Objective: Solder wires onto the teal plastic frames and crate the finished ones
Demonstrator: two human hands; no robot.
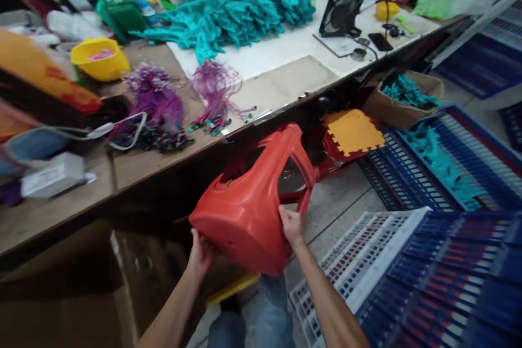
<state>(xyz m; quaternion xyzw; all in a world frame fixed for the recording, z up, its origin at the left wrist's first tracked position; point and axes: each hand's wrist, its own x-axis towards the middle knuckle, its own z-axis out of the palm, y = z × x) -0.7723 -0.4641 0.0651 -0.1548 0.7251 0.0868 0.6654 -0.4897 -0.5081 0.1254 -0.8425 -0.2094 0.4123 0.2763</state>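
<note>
I hold a red plastic stool (248,201) tilted on its side in front of the workbench, its seat toward me and its legs pointing under the table. My left hand (200,253) grips the seat's lower left edge. My right hand (291,225) grips the seat's right edge, near a leg opening. My jeans-clad legs (261,321) show below the stool.
A long wooden workbench (155,160) carries purple cords (157,103), a teal pile of parts (240,16), a yellow bowl (98,60) and a small fan (340,13). Blue and white plastic crates (428,277) stand at right. A cardboard box (89,293) sits at left. An orange foam mat (353,133) lies under the bench.
</note>
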